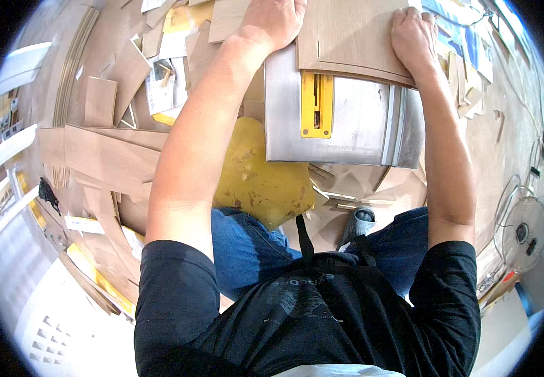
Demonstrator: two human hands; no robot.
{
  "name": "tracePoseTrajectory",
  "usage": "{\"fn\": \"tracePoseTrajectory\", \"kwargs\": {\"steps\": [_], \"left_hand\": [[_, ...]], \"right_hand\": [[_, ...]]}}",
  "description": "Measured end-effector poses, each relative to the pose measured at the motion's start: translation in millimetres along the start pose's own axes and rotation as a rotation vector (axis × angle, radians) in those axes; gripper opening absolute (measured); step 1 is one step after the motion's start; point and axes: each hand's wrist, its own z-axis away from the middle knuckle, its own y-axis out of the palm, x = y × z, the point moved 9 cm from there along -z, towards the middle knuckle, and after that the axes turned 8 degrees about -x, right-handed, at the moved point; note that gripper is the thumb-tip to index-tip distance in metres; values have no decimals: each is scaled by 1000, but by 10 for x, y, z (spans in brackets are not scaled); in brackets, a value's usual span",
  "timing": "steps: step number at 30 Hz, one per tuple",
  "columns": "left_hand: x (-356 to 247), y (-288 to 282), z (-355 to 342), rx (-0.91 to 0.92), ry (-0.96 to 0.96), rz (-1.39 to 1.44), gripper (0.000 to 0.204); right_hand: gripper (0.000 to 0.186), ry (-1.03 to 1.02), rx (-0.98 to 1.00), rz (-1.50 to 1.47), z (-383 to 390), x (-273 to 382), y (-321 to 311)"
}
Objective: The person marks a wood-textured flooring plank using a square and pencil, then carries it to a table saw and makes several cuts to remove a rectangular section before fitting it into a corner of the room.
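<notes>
A flat wooden board (pixel 353 34) lies over the far part of a table saw's metal top (pixel 353 119). My left hand (pixel 275 24) is closed at the board's left edge, its fingertips cut off by the top of the picture. Along the right edge, my right hand (pixel 414 39) grips the board with bent fingers. A yellow slotted insert (pixel 316 119) is set into the metal top, just on my side of the board. Whatever part of the slot runs farther away is hidden beneath the wood.
A yellow sheet-like piece (pixel 262 176) hangs at the saw's near left. Wooden offcuts (pixel 111 154) are strewn on the floor at left, with more scraps (pixel 470 94) at right. A round fan (pixel 522 232) with cables stands right. My shoe (pixel 361 221) is below the saw.
</notes>
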Motion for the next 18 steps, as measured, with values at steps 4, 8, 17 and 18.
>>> {"fn": "tracePoseTrajectory", "kwargs": {"steps": [4, 8, 17, 18], "left_hand": [[13, 30, -6, 37, -17, -35, 56], [16, 34, -3, 48, -22, -40, 56], [-22, -6, -23, 42, -23, -23, 56], [-31, -11, -20, 23, -18, -13, 55]], "right_hand": [[53, 49, -48, -34, 21, -13, -57], [53, 31, -29, -22, 17, -4, -25], [53, 5, -10, -35, 21, 21, -41], [53, 5, -33, -41, 32, 25, -52]]}}
